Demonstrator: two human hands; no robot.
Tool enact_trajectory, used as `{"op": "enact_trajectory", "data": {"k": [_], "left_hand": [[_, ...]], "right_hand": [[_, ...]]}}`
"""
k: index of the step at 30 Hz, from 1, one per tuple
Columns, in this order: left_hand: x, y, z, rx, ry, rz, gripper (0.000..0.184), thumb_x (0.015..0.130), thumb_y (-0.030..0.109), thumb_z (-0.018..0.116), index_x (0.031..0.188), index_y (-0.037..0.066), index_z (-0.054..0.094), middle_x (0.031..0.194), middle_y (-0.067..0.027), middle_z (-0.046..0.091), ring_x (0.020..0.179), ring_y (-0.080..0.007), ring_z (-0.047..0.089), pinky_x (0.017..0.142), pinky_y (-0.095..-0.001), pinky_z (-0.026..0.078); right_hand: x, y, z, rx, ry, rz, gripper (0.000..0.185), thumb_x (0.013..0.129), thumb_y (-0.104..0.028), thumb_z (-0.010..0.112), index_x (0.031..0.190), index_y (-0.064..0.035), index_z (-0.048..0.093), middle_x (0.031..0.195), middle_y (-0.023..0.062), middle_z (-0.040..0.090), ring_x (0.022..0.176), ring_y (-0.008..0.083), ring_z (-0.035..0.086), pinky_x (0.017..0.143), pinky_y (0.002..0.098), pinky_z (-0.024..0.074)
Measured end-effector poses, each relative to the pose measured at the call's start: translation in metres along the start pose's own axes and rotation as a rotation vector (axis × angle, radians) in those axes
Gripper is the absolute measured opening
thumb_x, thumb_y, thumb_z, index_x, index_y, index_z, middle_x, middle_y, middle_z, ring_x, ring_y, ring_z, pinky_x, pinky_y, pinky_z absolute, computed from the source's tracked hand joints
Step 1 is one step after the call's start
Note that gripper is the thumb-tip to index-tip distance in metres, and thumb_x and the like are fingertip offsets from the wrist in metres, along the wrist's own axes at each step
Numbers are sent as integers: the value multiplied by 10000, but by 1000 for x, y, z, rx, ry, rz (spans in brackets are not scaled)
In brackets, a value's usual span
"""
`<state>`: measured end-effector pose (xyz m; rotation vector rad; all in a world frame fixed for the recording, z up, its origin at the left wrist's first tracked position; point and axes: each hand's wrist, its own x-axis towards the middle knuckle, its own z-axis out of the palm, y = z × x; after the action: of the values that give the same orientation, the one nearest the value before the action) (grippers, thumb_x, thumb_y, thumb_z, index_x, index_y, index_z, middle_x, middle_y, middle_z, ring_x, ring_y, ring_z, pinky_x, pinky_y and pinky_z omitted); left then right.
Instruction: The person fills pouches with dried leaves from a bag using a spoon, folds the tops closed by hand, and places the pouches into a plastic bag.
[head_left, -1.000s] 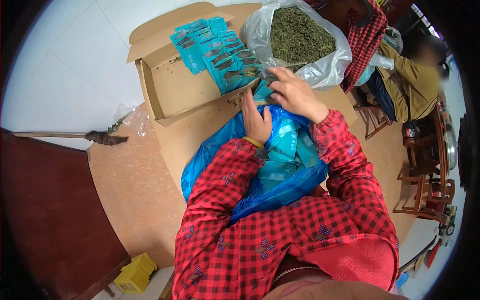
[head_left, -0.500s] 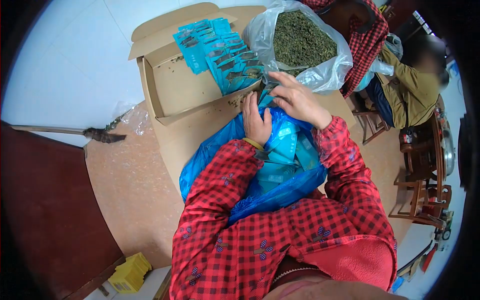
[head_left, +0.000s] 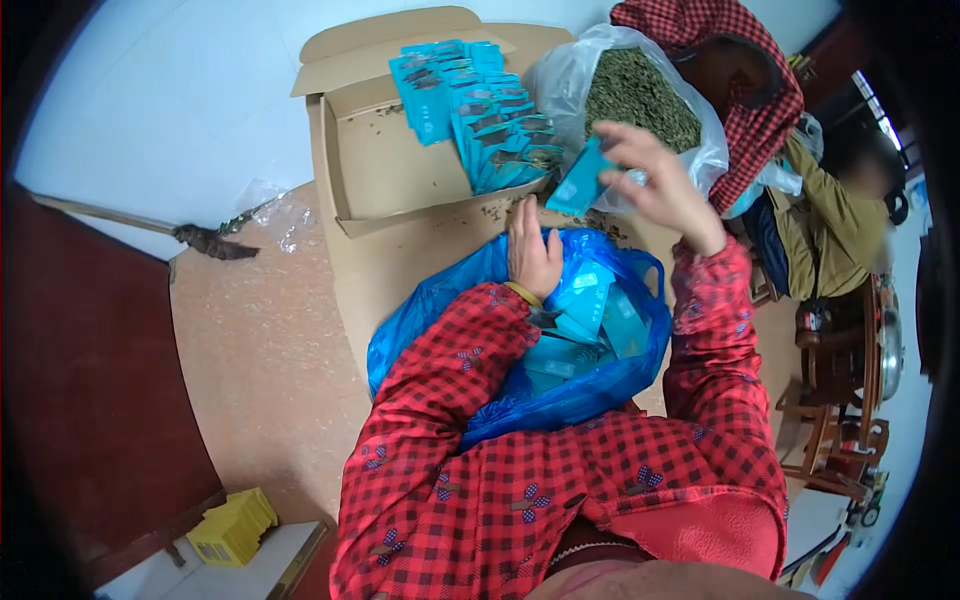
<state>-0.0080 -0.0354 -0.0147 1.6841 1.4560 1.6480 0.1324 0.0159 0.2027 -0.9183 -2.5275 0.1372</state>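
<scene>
My right hand, a little blurred, holds a small blue packet by its upper end, beside the clear plastic bag of dried green leaves. Nothing shows in my left hand; its fingers stretch forward at the rim of a blue plastic bag. Inside that bag lie several loose blue packets. Rows of upright blue packets, their tops open with dark leaf showing, stand in the right part of a shallow cardboard box.
Leaf crumbs are scattered on the cardboard beneath. Crumpled clear plastic and a brush-like thing on a stick lie to the left. At the right, another person in an olive jacket sits near wooden furniture.
My right hand has moved right and up, away from my left hand, carrying the blue packet out to the leaf bag. My left hand stays by the blue bag. The view has shifted slightly.
</scene>
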Motion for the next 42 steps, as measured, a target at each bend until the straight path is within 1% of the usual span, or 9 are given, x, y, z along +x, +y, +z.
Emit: {"op": "enact_trajectory", "data": {"k": [3,8,10,13,17,22,26,34,42], "left_hand": [[0,-2,1,30,-21,10,600,883,146,605,1400,-62,384,1408,-292,425,1313,-447,403,1108,-476,330],[-3,-3,4,67,-99,13,627,866,155,607,1411,-44,371,1407,-286,421,1306,-454,392,1115,-484,309],[-1,-2,2,66,-104,4,639,860,158,609,1417,-35,364,1404,-280,422,1300,-455,390,1119,-488,300],[1,2,-1,10,-183,-61,622,845,152,617,1401,-18,395,1384,-265,439,1271,-450,410,1105,-485,313],[0,1,-2,36,-142,-2,607,835,148,621,1384,-9,417,1358,-254,452,1238,-439,430,1082,-482,332],[-1,2,0,57,-172,-16,603,828,149,625,1373,-12,423,1357,-242,448,1247,-427,426,1082,-476,331],[0,3,0,40,-189,-43,591,822,148,626,1357,-11,433,1352,-230,451,1248,-416,426,1081,-471,332],[0,-1,2,62,-137,18,560,805,135,633,1319,-10,467,1355,-217,453,1240,-404,433,1067,-470,343],[2,0,1,10,-155,-43,517,801,135,639,1283,7,501,1322,-207,495,1225,-406,455,1058,-480,356]], "right_hand": [[57,-19,-17,231,37,-22,199,873,-160,659,1007,-13,660,1295,176,601,1202,356,558,983,421,463],[157,4,76,107,112,-296,227,898,-159,641,1071,-13,644,1334,181,571,1235,378,522,1017,431,434],[177,5,109,-6,0,-131,252,897,-189,626,1104,-46,653,1368,182,541,1277,388,477,1056,452,399],[191,13,142,-156,-131,-40,274,897,-228,607,1132,-100,670,1416,173,501,1334,378,425,1097,477,346],[192,18,157,-289,-187,101,282,898,-245,593,1148,-145,678,1432,164,487,1357,369,403,1112,492,318],[187,25,165,-265,-126,120,266,904,-253,580,1132,-174,693,1439,160,481,1377,358,381,1125,497,293],[186,27,162,-204,-75,102,252,909,-235,571,1114,-182,706,1433,156,488,1371,356,389,1120,495,301],[193,29,155,-331,-166,74,246,916,-204,551,1101,-187,712,1411,154,509,1349,353,417,1107,502,316],[172,11,131,-206,-5,28,238,916,-155,546,1108,-159,688,1382,154,531,1294,358,471,1093,483,343]]}}
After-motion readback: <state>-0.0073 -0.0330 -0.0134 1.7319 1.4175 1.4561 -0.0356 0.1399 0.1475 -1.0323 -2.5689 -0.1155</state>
